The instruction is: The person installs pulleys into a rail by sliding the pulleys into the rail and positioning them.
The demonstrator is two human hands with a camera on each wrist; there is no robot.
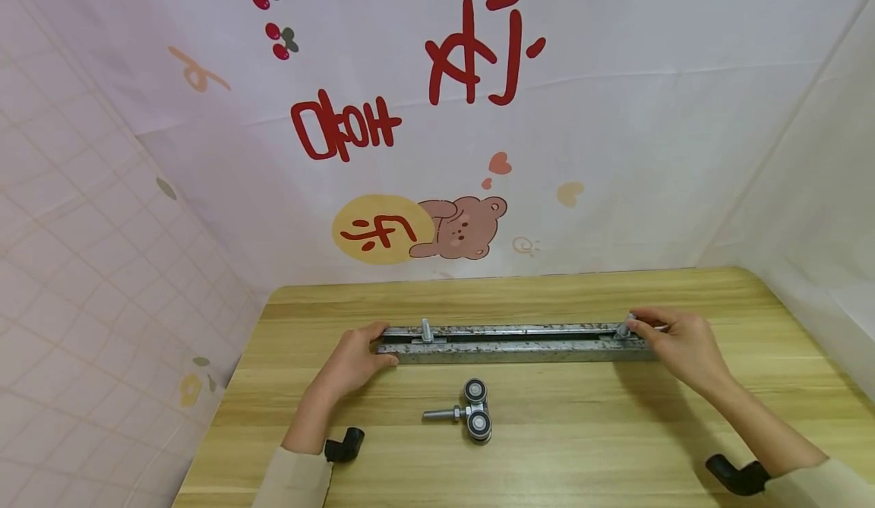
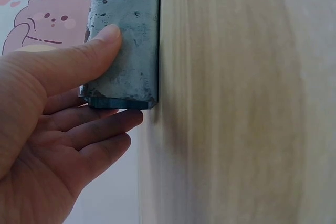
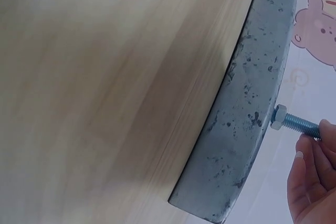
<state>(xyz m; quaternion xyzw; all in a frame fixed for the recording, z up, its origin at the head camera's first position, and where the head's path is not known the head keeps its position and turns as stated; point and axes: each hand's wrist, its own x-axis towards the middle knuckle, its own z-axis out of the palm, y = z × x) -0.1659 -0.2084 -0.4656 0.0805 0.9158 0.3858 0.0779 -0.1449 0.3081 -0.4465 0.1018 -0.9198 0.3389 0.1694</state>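
A metal channel rail with a slotted top and dark pitting lies across the table. My left hand grips its left end, the thumb on the near side wall and fingers behind and below the end. Near that end a threaded bolt with a nut sticks up from the slot. At the right end my right hand pinches a second bolt between thumb and fingers; its nut sits against the rail's top. What the bolts join inside the rail is hidden.
A loose roller trolley, with its wheels and a threaded bolt, lies on the wooden table in front of the rail. Black bent pieces show beside the left and right wrists. A printed white curtain stands behind.
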